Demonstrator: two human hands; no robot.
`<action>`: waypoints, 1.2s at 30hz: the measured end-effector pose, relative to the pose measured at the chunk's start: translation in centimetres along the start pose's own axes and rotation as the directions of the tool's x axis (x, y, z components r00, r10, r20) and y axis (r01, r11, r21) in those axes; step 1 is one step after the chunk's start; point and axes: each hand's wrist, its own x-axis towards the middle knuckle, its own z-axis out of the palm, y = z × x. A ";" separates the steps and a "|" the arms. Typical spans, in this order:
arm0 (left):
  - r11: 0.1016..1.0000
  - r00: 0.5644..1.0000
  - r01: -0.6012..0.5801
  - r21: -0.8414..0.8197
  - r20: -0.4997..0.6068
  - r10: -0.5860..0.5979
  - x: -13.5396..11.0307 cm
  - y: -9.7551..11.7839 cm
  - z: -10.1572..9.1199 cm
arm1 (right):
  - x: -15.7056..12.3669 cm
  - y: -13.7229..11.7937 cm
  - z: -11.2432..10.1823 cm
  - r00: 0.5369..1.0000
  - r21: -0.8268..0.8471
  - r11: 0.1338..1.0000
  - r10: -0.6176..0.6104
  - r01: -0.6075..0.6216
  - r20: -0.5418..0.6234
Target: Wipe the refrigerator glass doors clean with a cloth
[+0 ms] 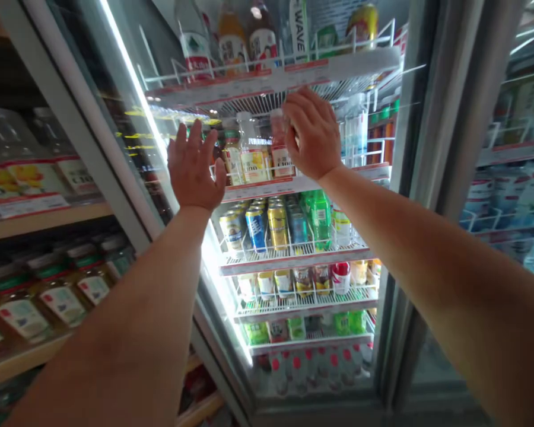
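In front of a lit drinks fridge, my left hand (196,169) is raised with its fingers apart and nothing in it. It is near the left end of the second shelf, beside several bottles. My right hand (314,133) is up at the same shelf, its fingers curled; whatever they may hold is hidden. Just left of it stands a bottle with a pinkish top and a C100 label (282,157). A yellow-labelled bottle (254,165) stands between the two hands. Whether my right hand touches any bottle, I cannot tell.
Above the hands runs a top wire shelf (276,80) with bottles. Lower down are a blue can (255,228), a gold can (277,225) and a green bottle (320,219). Metal door frames (445,118) flank the fridge. Bottled drinks (24,311) line wooden shelves at left.
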 end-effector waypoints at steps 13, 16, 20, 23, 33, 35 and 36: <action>0.996 0.996 0.084 0.034 0.010 -0.084 0.4 0.2 0.2 | -0.2 -0.6 -0.3 0.997 -0.012 0.997 -0.071 0.071 0.014; 0.992 0.994 0.111 0.051 0.018 -0.112 0.4 0.4 0.2 | -0.3 -1.1 -1.0 0.969 -0.007 0.984 -0.172 0.176 0.177; 0.990 0.990 0.132 0.051 0.041 -0.135 0.4 0.4 0.2 | -0.2 -1.3 -1.3 0.957 -0.012 0.976 -0.211 0.217 0.201; 0.991 0.991 0.124 0.040 0.040 -0.126 0.4 0.3 0.2 | 0.0 -0.6 -0.6 0.995 -0.081 0.993 -0.090 0.087 -0.034; 0.990 0.990 0.133 0.045 0.038 -0.135 0.4 0.5 0.2 | -0.1 -1.1 -0.9 0.960 0.053 0.970 -0.242 0.236 0.139; 0.988 0.990 0.134 0.077 0.038 -0.138 0.4 0.5 0.2 | -0.2 -1.4 -1.2 0.961 0.048 0.973 -0.230 0.226 0.154; 0.987 0.991 0.125 0.104 0.043 -0.130 0.4 0.4 0.2 | -0.2 -1.4 -1.3 0.963 0.047 0.976 -0.216 0.212 0.160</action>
